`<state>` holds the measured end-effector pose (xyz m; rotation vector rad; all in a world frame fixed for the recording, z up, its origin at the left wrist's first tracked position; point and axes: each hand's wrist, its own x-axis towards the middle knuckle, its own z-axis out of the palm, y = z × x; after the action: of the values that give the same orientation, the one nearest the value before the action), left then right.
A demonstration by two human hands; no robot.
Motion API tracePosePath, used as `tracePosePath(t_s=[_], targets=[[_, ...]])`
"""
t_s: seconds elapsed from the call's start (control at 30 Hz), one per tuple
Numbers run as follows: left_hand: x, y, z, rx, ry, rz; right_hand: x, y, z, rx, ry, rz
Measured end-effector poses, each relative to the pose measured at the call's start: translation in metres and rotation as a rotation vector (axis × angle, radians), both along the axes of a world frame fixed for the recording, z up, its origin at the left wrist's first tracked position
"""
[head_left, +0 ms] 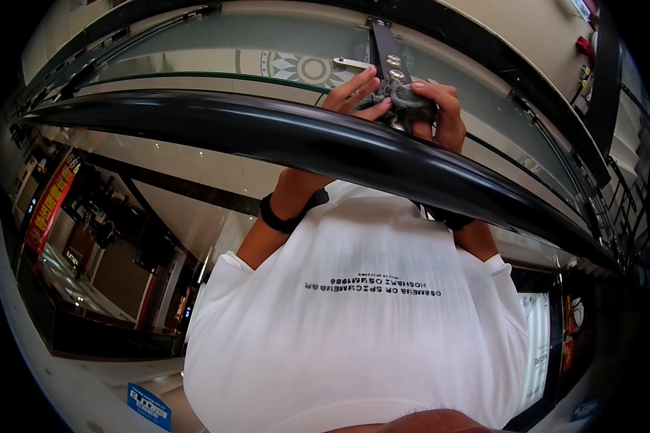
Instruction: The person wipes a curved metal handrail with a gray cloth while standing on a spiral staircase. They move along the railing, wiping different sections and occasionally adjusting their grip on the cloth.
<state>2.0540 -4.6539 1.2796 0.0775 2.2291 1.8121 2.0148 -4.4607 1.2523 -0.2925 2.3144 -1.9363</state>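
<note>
A grey cloth (409,100) is bunched around a dark metal railing post (384,46), just beyond the black handrail (238,122). My left hand (352,97) reaches under the rail, its fingers on the cloth's left side. On the other side, my right hand (449,111) grips the cloth with thumb and fingers. The rail hides part of both wrists. Two shiny round bolts (394,67) show on the post above the cloth. A flat metal arm (352,63) juts out to the left near my left fingertips.
Glass panels (211,43) flank the post. Through the glass, a round floor pattern (313,67) shows below. A red banner (52,200) hangs at the left, by dark display counters. Blue signs (149,406) with writing are at the bottom. Stairs (631,140) are at far right.
</note>
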Motion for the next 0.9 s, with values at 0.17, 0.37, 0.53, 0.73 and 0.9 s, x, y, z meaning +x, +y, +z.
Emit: tracePosePath(t_s=[0.17, 0.37, 0.53, 0.73, 0.9], targets=[[-0.002, 0.006, 0.018, -0.191, 0.023, 0.002, -0.001, 0.009, -0.002, 0.174, 0.055, 0.071], [0.012, 0.004, 0.019, -0.111, -0.092, 0.034, 0.009, 0.012, 0.012, 0.199, -0.001, 0.098], [0.025, -0.003, 0.016, -0.057, -0.093, 0.061, 0.023, 0.022, 0.012, 0.172, -0.005, 0.097], [0.007, 0.016, 0.018, 0.394, -0.15, 0.4, 0.028, 0.013, -0.003, 0.03, -0.021, -0.113], [0.003, -0.001, 0.012, -0.18, 0.053, 0.026, 0.005, 0.01, 0.024, 0.217, -0.077, 0.108]])
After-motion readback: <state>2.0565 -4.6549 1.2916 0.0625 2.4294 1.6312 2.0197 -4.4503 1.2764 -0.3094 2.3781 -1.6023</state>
